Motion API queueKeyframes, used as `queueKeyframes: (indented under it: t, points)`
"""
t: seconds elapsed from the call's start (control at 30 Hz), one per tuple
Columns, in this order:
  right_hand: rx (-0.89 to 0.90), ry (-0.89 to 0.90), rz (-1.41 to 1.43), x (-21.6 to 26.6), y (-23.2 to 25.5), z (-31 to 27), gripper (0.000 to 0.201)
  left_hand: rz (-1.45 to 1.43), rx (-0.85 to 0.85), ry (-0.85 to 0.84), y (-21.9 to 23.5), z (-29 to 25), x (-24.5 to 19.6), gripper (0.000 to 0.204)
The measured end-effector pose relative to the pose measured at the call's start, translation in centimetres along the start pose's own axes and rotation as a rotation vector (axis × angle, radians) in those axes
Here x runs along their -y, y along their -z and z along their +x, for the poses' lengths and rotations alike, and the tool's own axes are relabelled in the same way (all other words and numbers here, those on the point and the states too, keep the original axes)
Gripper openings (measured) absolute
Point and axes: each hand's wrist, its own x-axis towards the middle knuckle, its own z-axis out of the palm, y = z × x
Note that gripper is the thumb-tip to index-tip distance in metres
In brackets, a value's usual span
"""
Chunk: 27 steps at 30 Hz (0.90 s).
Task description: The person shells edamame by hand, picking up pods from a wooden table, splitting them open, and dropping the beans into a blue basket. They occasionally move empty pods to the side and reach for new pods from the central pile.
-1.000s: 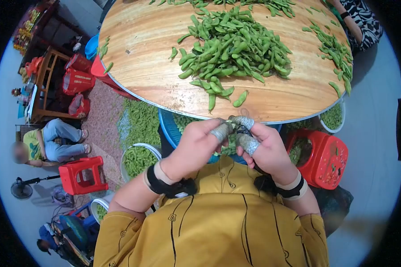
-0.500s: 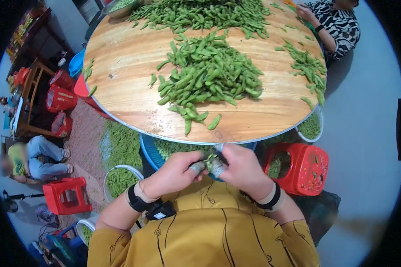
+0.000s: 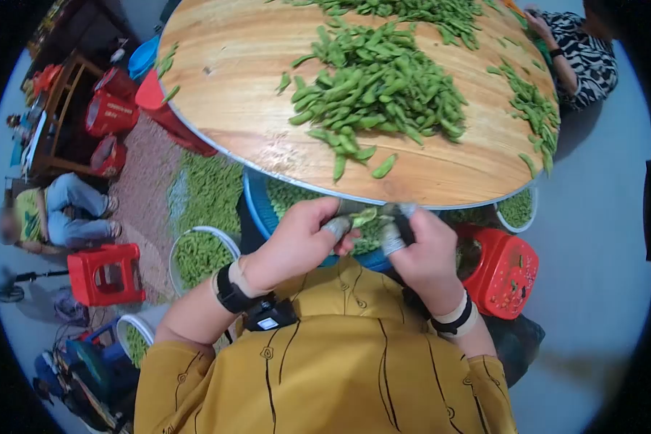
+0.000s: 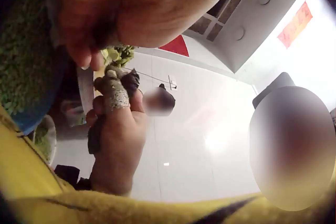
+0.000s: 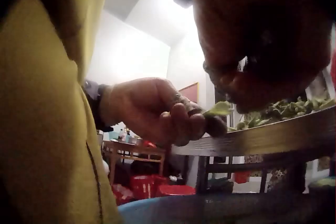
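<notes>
In the head view, a green pod [image 3: 363,217] is pinched between the wrapped thumb and fingers of my left hand [image 3: 296,242], just off the table's near edge. My right hand [image 3: 428,253], thumb and fingertips also wrapped, is close to the pod's right end with its fingers bent together; what it holds there is blurred. The right wrist view shows the pod [image 5: 219,109] sticking out of the left hand's fingertips [image 5: 152,109]. Under both hands stands a blue basin [image 3: 257,206] with green beans in it. A heap of pods [image 3: 383,87] lies on the round wooden table [image 3: 231,94].
More pods lie at the table's far and right sides. White buckets of pods [image 3: 204,257] stand left and right below the table. Red stools [image 3: 510,271] flank me. One person sits at the far left; another in a patterned top [image 3: 586,61] is at the table's right.
The head view has shifted between frames. My hands, close together half a second ago, are slightly farther apart, and the pod between them shows more clearly.
</notes>
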Motion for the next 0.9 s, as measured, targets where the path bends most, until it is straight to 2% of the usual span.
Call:
queueKeyframes:
  t: [0.07, 0.1, 0.2, 0.23, 0.3, 0.33, 0.37, 0.43, 0.57, 0.63, 0.67, 0.73, 0.77, 0.8, 0.83, 0.9]
  points:
    - [-0.121, 0.037, -0.011, 0.6, 0.1, 0.2, 0.019, -0.018, -0.025, 0.004, 0.3, 0.4, 0.6, 0.022]
    - [-0.116, 0.039, -0.005, 0.9, 0.1, 0.4, 0.019, -0.019, -0.033, 0.007, 0.3, 0.4, 0.8, 0.022]
    - [0.058, 0.060, 0.088, 0.4, -0.2, 0.3, 0.019, 0.159, -0.054, -0.117, -0.1, 0.3, 1.2, 0.036]
    - [0.057, 0.059, 0.089, 0.0, -0.4, 0.3, 0.019, 0.160, -0.053, -0.117, -0.1, 0.1, 1.3, 0.036]
    - [0.185, -0.045, 0.165, -0.5, -0.7, 0.4, 0.021, 0.567, -0.111, -0.350, -0.1, -0.2, 1.3, 0.041]
    - [0.288, -0.241, 0.316, -0.4, -0.3, 0.6, 0.021, 0.599, -0.096, -0.378, -0.1, -0.3, 1.0, 0.043]
    - [0.290, -0.243, 0.318, -0.4, -0.2, 0.7, 0.021, 0.598, -0.095, -0.374, -0.1, -0.3, 0.9, 0.043]
    - [0.413, -0.347, 0.432, -0.5, 0.1, 0.9, 0.021, 0.717, -0.026, -0.478, 0.1, -0.3, 0.8, 0.042]
    - [0.355, -0.234, 0.501, -1.3, -0.7, 0.4, 0.024, 0.669, 0.017, -0.526, 0.8, -0.7, 0.8, 0.041]
    - [0.375, -0.183, 0.338, -1.1, -0.7, 0.4, 0.023, 0.526, 0.062, -0.333, 2.2, -1.8, 0.3, 0.036]
    - [0.368, -0.017, 0.189, -0.9, -0.3, 0.6, 0.022, 0.559, 0.038, -0.310, 3.0, -2.5, 0.3, 0.030]
    - [0.322, 0.038, 0.133, -0.5, 0.2, 1.1, 0.021, 0.968, -0.042, -0.272, 5.2, -4.1, 0.7, 0.021]
    - [0.280, 0.090, 0.072, -0.3, 0.3, 1.3, 0.020, 1.175, -0.026, -0.173, 6.5, -5.1, 1.5, 0.024]
    - [0.278, 0.047, -0.058, -0.6, 0.8, 1.5, 0.023, 1.298, 0.001, -0.045, 7.2, -6.2, 1.6, 0.025]
    - [0.160, 0.040, -0.056, 0.0, 1.0, 2.4, 0.022, 1.475, 0.028, 0.121, 8.1, -6.9, 2.9, 0.021]
    - [0.046, 0.081, -0.104, -0.5, 0.5, 4.1, 0.020, 1.605, -0.004, 0.162, 9.1, -8.2, 4.9, 0.024]
